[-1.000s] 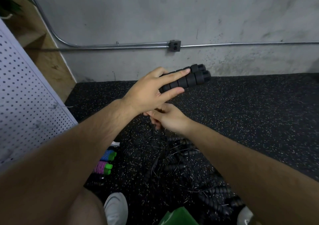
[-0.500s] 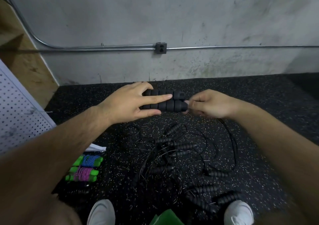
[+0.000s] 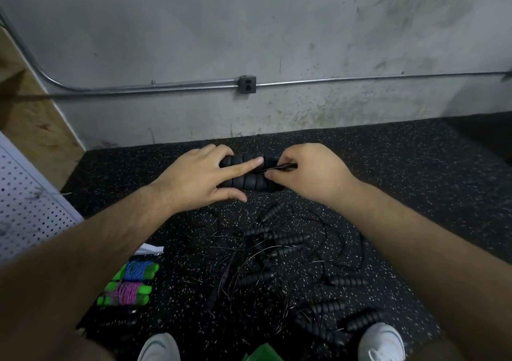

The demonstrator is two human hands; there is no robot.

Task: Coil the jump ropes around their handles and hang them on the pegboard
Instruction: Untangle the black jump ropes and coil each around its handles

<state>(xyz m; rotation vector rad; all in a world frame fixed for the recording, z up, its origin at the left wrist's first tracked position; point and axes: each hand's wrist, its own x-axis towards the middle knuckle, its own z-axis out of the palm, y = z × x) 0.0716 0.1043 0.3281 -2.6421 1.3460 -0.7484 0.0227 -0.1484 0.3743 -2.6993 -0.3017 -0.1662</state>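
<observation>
My left hand (image 3: 198,179) grips a pair of black ribbed jump-rope handles (image 3: 249,182) held side by side above the floor, index finger laid straight along them. My right hand (image 3: 307,173) pinches the thin black cord (image 3: 278,167) at the handles' right end and lays it across them. Below my hands a tangle of black ropes and ribbed handles (image 3: 277,252) lies on the speckled rubber floor. The white pegboard (image 3: 25,205) leans at the left edge.
Two coiled ropes with green handles, one blue (image 3: 137,270) and one pink (image 3: 126,295), lie at lower left. My white shoes (image 3: 381,342) stand at the bottom. A grey concrete wall with a conduit and outlet (image 3: 247,84) is ahead. Wooden panelling (image 3: 30,122) sits behind the pegboard.
The handles came down from a raised tilt to level. My right hand moved out from under my left hand to the handles' right end and now draws the cord over them.
</observation>
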